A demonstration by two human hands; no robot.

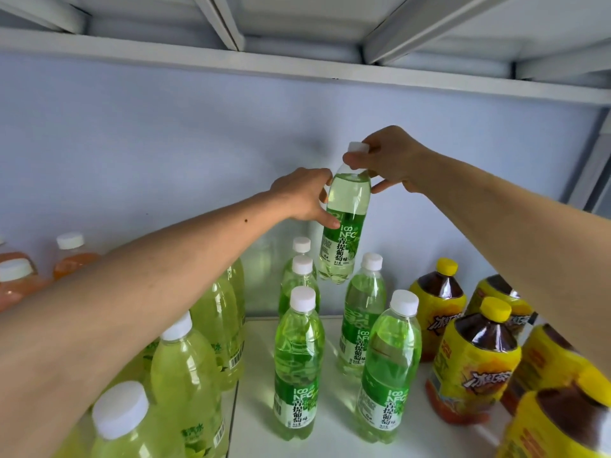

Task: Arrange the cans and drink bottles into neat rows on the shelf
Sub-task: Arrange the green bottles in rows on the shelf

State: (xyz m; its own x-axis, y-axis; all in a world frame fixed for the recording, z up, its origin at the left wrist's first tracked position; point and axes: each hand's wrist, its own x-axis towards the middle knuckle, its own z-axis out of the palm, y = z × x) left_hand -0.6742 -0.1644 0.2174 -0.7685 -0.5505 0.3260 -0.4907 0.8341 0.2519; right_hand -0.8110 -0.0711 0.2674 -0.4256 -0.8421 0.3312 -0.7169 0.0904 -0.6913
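A green grape drink bottle [344,226] is held above the shelf [334,421]. Its cap is pinched by the right hand [393,157]. Its body is gripped by the left hand [304,193] fingers.

A green bottle [344,223] was held in the air above the white shelf [334,421], tilted slightly. Its white cap was pinched by the right hand [391,160], and its upper body was clasped by the left hand [305,196]. Below it, five matching green bottles [299,365] stood upright in two rows. Yellow-green bottles [185,368] were lined up at left, yellow-capped tea bottles [472,365] at right, orange bottles [71,256] at far left.
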